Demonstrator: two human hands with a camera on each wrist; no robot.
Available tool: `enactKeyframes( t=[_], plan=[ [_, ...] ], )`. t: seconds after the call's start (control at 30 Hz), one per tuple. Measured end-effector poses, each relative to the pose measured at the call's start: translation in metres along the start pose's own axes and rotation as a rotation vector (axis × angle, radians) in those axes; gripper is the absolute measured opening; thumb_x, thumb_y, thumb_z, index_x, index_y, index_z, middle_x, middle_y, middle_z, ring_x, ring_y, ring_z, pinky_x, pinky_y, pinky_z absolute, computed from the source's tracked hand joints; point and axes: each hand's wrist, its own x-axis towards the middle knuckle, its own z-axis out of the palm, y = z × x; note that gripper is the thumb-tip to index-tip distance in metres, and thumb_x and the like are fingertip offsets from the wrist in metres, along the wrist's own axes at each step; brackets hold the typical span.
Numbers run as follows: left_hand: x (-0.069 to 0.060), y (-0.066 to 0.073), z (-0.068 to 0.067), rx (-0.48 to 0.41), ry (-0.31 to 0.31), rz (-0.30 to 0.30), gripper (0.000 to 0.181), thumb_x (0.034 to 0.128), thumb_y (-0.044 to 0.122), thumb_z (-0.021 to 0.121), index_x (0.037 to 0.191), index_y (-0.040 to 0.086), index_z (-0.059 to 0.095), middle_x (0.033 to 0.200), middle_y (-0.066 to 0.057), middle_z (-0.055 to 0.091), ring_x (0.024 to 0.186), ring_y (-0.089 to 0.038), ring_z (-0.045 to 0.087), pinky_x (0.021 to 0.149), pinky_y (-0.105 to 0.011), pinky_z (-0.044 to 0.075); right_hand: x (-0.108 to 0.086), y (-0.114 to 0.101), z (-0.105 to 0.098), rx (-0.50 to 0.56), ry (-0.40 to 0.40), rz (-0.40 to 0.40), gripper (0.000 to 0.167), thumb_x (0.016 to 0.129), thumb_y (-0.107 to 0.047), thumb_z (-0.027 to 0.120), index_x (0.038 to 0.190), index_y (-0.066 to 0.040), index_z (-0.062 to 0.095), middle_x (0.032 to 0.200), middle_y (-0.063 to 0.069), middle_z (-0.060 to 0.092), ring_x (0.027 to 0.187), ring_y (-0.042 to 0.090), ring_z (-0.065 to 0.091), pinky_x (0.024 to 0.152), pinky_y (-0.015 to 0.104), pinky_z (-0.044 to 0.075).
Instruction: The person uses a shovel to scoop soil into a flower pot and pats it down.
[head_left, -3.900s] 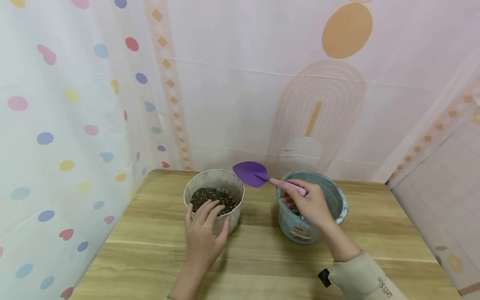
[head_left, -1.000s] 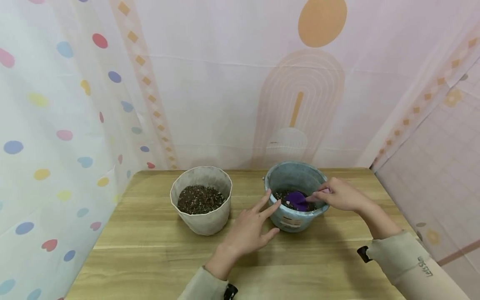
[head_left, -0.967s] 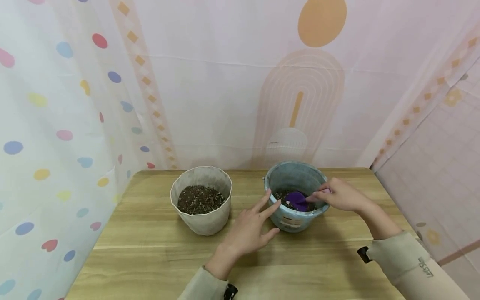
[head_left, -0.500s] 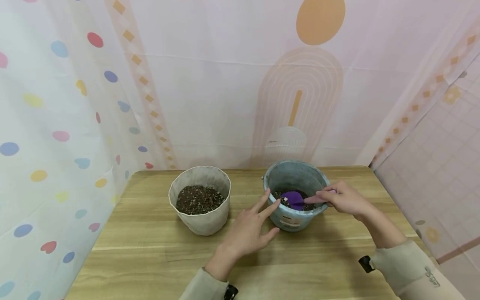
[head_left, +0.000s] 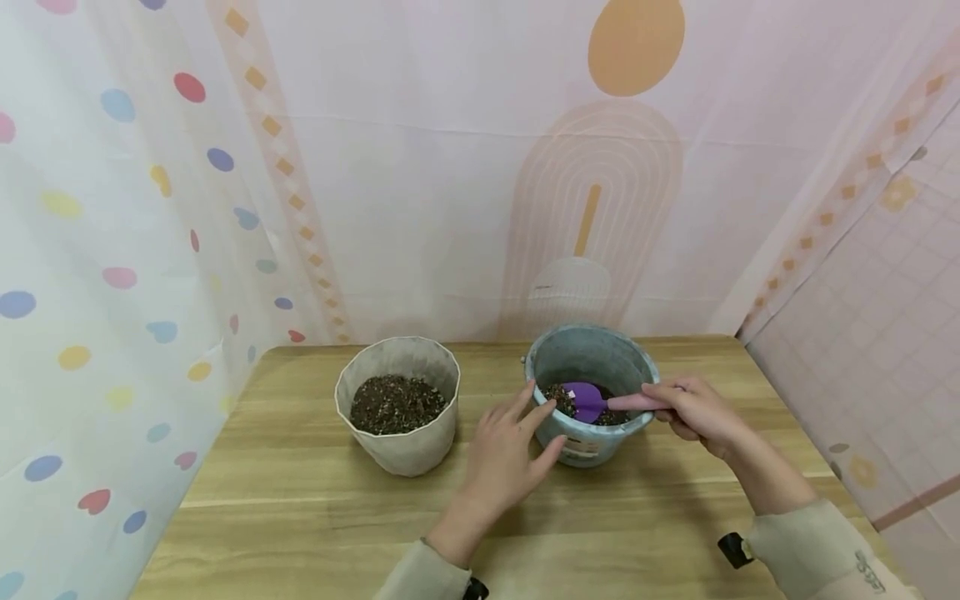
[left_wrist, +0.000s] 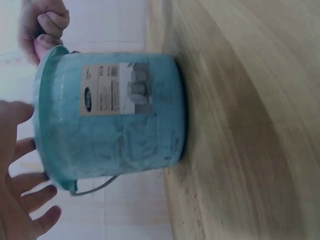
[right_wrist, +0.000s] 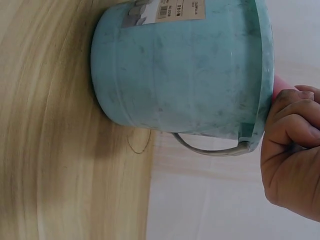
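Observation:
My right hand (head_left: 701, 414) grips the pink handle of a trowel (head_left: 587, 403) whose purple blade is inside the blue bucket (head_left: 592, 350). Dark soil (head_left: 561, 398) with pale bits lies against the blade. In the right wrist view, curled fingers (right_wrist: 295, 120) hold the pink handle at the bucket's rim. At the bucket's near left side is my left hand (head_left: 504, 454), fingers spread and fingertips at the rim. The left wrist view shows this hand (left_wrist: 20, 185) with loosely extended fingers beside the rim. Left of the bucket stands a whitish pot (head_left: 408, 450) holding dark soil (head_left: 396, 404).
Both containers stand on a wooden table (head_left: 300, 500), near its back edge. A patterned curtain (head_left: 420, 183) hangs directly behind and along the left side. The bucket has a wire handle (right_wrist: 210, 150) hanging at its side and a paper label (left_wrist: 115, 89).
The trowel has gone from above the table between the containers into the bucket's soil, its handle now tilting over the right rim. My left hand has moved from the whitish pot to the bucket.

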Motion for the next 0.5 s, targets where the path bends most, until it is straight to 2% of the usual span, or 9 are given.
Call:
enactKeyframes(
  t=[0.1, 0.2, 0.33, 0.5],
  plan=[
    [0.0004, 0.0024, 0.0059, -0.03, 0.087, -0.029, 0.042, 0.0941, 0.048, 0.067, 0.126, 0.021, 0.073, 0.148, -0.014, 0.053, 0.124, -0.034, 0.061, 0.105, -0.051, 0.046, -0.001, 0.001, 0.0012, 0.011, 0.006, 0.003, 0.046, 0.108, -0.034, 0.047, 0.121, 0.003, 0.072, 0.055, -0.007, 0.027, 0.041, 0.014, 0.01, 0.036, 0.034, 0.013],
    [0.0008, 0.0043, 0.0096, -0.05, 0.133, -0.052, 0.039, 0.0933, 0.047, 0.069, 0.121, 0.021, 0.075, 0.145, -0.015, 0.055, 0.118, -0.034, 0.064, 0.103, -0.051, 0.047, -0.0014, 0.0024, 0.0014, 0.041, 0.013, -0.003, 0.045, 0.108, -0.033, 0.047, 0.12, 0.003, 0.072, 0.055, -0.004, 0.037, 0.041, 0.012, 0.012, 0.037, 0.034, 0.013],
    [0.0017, 0.0058, 0.0113, -0.039, 0.161, -0.061, 0.037, 0.0923, 0.047, 0.07, 0.118, 0.022, 0.077, 0.143, -0.015, 0.058, 0.115, -0.033, 0.066, 0.101, -0.051, 0.049, -0.0032, 0.0054, -0.0011, 0.122, 0.033, -0.014, 0.04, 0.11, -0.024, 0.044, 0.119, 0.004, 0.071, 0.059, -0.004, 0.047, 0.041, 0.006, 0.02, 0.04, 0.033, 0.013],
    [0.0044, 0.0077, 0.0098, -0.029, 0.169, -0.049, 0.036, 0.0918, 0.045, 0.072, 0.118, 0.022, 0.077, 0.144, -0.015, 0.057, 0.116, -0.032, 0.066, 0.099, -0.05, 0.05, -0.0034, 0.0064, -0.0042, 0.195, 0.041, -0.017, 0.043, 0.112, -0.023, 0.037, 0.125, 0.003, 0.068, 0.059, -0.008, 0.044, 0.042, 0.002, 0.028, 0.042, 0.034, 0.013]
  ],
)
